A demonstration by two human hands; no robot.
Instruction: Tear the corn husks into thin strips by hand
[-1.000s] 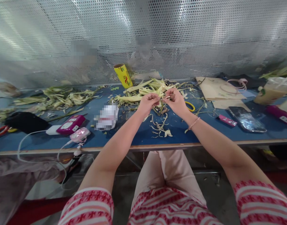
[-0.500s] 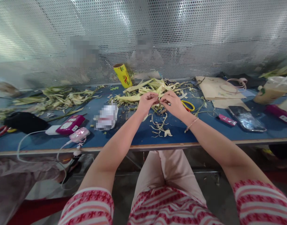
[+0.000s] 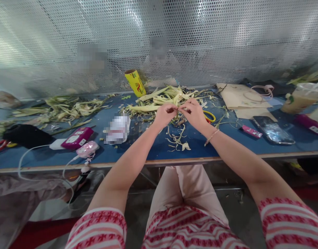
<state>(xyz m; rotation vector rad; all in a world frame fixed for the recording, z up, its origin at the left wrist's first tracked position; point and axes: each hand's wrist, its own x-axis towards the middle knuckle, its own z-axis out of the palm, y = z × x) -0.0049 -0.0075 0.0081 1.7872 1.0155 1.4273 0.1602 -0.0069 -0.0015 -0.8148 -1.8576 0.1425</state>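
Observation:
My left hand (image 3: 166, 115) and my right hand (image 3: 194, 113) meet above the blue table (image 3: 148, 152), fingertips pinched together on a thin pale strip of leaf (image 3: 178, 110) held between them. Behind the hands lies a pile of yellow-green leaf strips (image 3: 166, 97). Small curled leaf scraps (image 3: 177, 139) are scattered on the table just below my hands. A yellow ring (image 3: 209, 117) lies right of my right hand.
A yellow roll (image 3: 135, 83) leans at the back against a perforated metal screen (image 3: 159, 41). More leaf strips (image 3: 62, 108) lie left. A pink power bank (image 3: 74, 138), pink charger (image 3: 88, 149), phone (image 3: 274, 130), brown paper (image 3: 242, 97) and drink cup (image 3: 301, 98) lie around.
My hands stayed close together over the leaf pile, shifting slightly; the fingertips now pinch the strip nearer to each other than one second ago.

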